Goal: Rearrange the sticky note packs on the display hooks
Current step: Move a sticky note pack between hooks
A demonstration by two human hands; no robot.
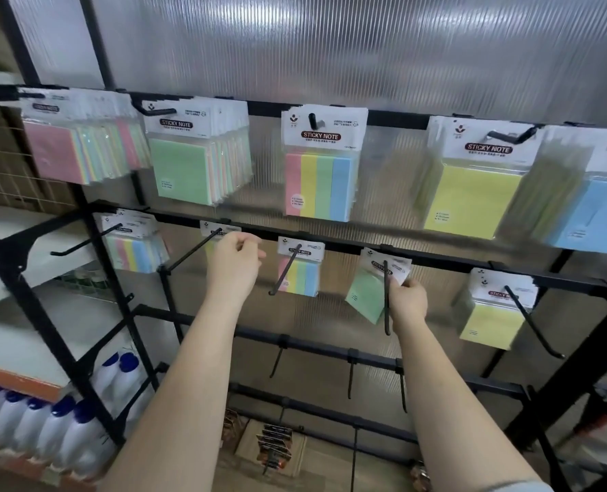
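A: What are the hands doing rn?

B: I see both arms stretched up to the middle bar (pixel 437 259). My right hand (pixel 407 302) pinches the white top card of a green pack (pixel 366 296). That pack hangs tilted on a long black hook (pixel 386 300), fingers curled tight on it.

A: And the left?

B: Left hand (pixel 234 264) is up by another hook (pixel 192 251), fingers curled in. There's a pack (pixel 220 231) right behind it, but I can't tell if the fingers hold it or nothing.

A: Other packs?

B: Lots. A striped pack (pixel 300 271) hangs between my two hands. A yellow pack (pixel 490 321) hangs far right on the same bar. The top bar (pixel 394 117) has pink, green, striped, yellow & blue ones.

A: The room?

B: Wavy see-thru plastic wall (pixel 330 47) behind the black rack. White bottles w/ blue caps (pixel 57 427) sit on a low shelf at the left. A cardboard box (pixel 270 449) sits on the floor below.
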